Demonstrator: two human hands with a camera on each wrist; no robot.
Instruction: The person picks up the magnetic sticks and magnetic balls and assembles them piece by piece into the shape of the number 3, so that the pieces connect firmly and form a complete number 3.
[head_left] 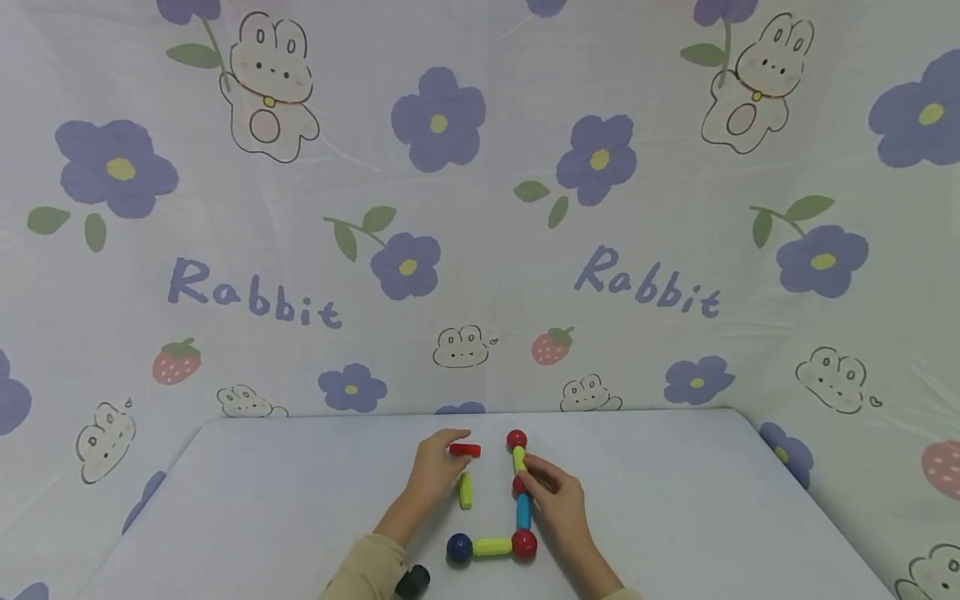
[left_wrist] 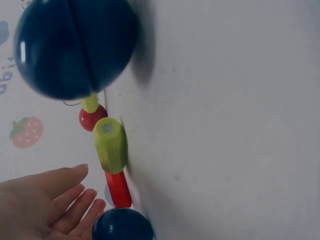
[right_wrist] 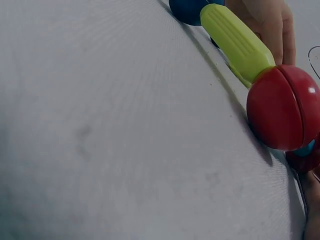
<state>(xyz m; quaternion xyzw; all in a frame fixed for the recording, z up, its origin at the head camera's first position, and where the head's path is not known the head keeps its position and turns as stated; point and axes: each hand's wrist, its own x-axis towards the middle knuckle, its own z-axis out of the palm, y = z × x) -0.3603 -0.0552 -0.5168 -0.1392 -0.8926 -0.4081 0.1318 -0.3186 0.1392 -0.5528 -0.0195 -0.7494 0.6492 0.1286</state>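
Observation:
In the head view my left hand (head_left: pixel 433 464) has thumb and fingers spread around a short red magnetic rod (head_left: pixel 465 450). The left wrist view shows the hand (left_wrist: pixel 55 207) with fingers apart, beside the red rod (left_wrist: pixel 118 190) and a blue ball (left_wrist: pixel 122 225) at its end. A loose yellow-green rod (head_left: pixel 466 491) lies just nearer. My right hand (head_left: pixel 558 496) pinches the far yellow-green rod (head_left: pixel 518 458), close to the partly covered middle red ball (head_left: pixel 517 483). A far red ball (head_left: pixel 517 439) tops that rod; a blue rod (head_left: pixel 523 512) runs toward the near red ball (head_left: pixel 524 544).
Another yellow-green rod (head_left: pixel 492 547) joins the near red ball to a dark blue ball (head_left: pixel 460 548), forming a corner. All stand on a white table (head_left: pixel 660 492). A cloth with rabbits and flowers (head_left: pixel 480 200) hangs behind. A black device (head_left: pixel 412 582) sits at the left sleeve.

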